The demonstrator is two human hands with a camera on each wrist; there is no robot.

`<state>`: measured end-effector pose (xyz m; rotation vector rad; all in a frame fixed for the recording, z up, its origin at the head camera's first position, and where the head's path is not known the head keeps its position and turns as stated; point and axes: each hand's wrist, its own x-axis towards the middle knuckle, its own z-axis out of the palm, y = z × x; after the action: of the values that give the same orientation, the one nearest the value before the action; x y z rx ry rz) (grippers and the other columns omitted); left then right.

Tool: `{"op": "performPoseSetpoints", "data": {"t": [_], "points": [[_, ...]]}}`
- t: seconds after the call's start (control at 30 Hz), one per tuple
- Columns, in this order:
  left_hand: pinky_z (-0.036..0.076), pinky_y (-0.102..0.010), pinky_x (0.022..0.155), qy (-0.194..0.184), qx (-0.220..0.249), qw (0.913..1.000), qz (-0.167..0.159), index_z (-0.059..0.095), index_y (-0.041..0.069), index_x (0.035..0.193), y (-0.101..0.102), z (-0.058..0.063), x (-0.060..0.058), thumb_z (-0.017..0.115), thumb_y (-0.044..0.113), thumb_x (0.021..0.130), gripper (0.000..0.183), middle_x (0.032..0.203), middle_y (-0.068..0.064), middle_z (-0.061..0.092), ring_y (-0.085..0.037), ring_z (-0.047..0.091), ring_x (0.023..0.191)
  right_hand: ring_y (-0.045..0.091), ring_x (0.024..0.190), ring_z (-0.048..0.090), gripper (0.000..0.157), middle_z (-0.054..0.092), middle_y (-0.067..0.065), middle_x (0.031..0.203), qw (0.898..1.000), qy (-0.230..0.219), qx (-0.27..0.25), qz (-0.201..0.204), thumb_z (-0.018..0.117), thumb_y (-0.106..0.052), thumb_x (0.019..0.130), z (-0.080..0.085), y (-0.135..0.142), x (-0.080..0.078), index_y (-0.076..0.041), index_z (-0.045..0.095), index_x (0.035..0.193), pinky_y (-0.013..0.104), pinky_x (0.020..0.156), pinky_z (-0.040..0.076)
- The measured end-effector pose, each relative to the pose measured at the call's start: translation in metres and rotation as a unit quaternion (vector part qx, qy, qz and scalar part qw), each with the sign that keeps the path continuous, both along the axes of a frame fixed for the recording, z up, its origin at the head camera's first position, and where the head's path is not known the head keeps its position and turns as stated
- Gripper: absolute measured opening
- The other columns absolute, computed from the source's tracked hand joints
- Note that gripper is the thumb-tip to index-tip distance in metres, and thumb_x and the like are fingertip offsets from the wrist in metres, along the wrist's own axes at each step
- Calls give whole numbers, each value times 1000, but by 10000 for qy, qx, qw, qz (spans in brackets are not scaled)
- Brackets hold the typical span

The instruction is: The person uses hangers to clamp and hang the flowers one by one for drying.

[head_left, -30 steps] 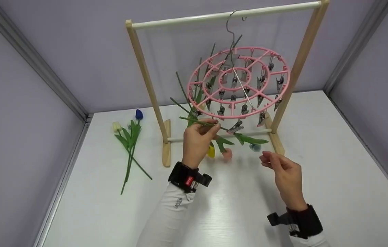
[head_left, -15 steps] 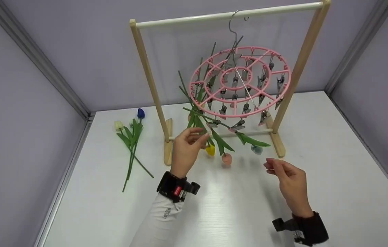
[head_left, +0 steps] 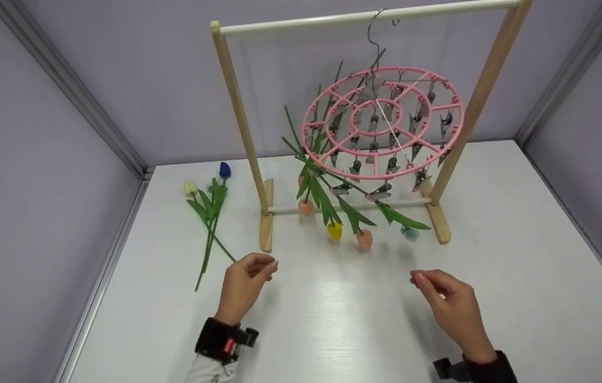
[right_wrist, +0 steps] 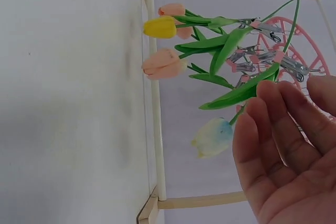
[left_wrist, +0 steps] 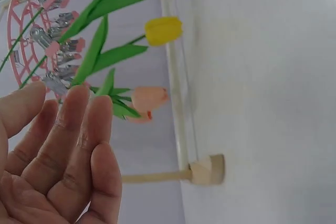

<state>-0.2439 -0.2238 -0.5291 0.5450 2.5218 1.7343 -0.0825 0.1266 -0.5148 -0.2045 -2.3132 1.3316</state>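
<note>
My left hand (head_left: 243, 287) hovers over the table, fingers loosely bent and holding nothing, near the stem ends of several loose tulips with a dark blue bloom (head_left: 225, 170) and a cream bloom (head_left: 190, 188). My right hand (head_left: 452, 308) is likewise above the table, thumb near fingertips, with nothing in it. Ahead hangs a pink round clip hanger (head_left: 375, 176). Tulips hang head-down from its clips: a yellow one (head_left: 334, 231), a pink one (head_left: 364, 240), another pink one (head_left: 306, 207) and a pale blue-white one (right_wrist: 212, 137). Leaves partly cover the clips at the left.
A wooden rack with a white top bar (head_left: 322, 21) bears the hanger. Its feet, left (head_left: 266, 234) and right (head_left: 441, 226), stand on the white table (head_left: 333, 330). Several clips (head_left: 420, 181) dangle without flowers. Pale walls enclose the table.
My left hand has let go of a clip at the hanger's front edge and drawn back down and left. The pink tulip stays hanging there. My right hand has lowered slightly.
</note>
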Motion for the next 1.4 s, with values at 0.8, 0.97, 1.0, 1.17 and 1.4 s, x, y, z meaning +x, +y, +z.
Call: {"op": "performPoseSetpoints", "data": {"t": [0.8, 0.97, 1.0, 1.17, 1.4], "points": [[52, -53, 72, 3144, -3899, 8655, 9, 72, 2, 106, -83, -40, -81, 70, -14, 81, 30, 104, -17, 71, -38, 64, 96, 8, 70, 65, 23, 68, -18, 85, 9937, -204, 956, 541, 73, 3, 88, -11, -21, 21, -18, 77, 95, 25, 56, 52], [52, -51, 69, 3943, -4750, 7861, -299, 74, 3, 100, -86, -48, -108, 71, -7, 85, 19, 99, -15, 71, -37, 65, 91, 7, 69, 63, 22, 68, -18, 86, 9934, -124, 974, 599, 72, 2, 88, -13, -23, 20, -18, 77, 96, 22, 56, 51], [52, -51, 70, 4023, -4850, 7757, -350, 74, 4, 97, -86, -48, -112, 72, -6, 85, 16, 97, -15, 71, -37, 65, 89, 7, 69, 63, 22, 68, -18, 86, 9933, -103, 978, 599, 72, 2, 89, -14, -24, 20, -19, 77, 96, 22, 56, 51], [50, -51, 70, 4253, -5117, 7441, -597, 73, 4, 86, -85, -49, -124, 74, -4, 82, 9, 83, -15, 69, -36, 64, 80, 7, 68, 62, 22, 69, -17, 86, 9935, 2, 985, 578, 72, 1, 89, -16, -25, 18, -20, 77, 96, 21, 55, 50], [50, -48, 70, 4816, -4940, 7194, -797, 72, 3, 84, -83, -46, -138, 74, -6, 82, 10, 78, -13, 68, -34, 63, 77, 9, 69, 63, 24, 69, -15, 88, 9929, 332, 951, 640, 72, 2, 89, -18, -27, 16, -20, 77, 97, 19, 57, 49]]}}
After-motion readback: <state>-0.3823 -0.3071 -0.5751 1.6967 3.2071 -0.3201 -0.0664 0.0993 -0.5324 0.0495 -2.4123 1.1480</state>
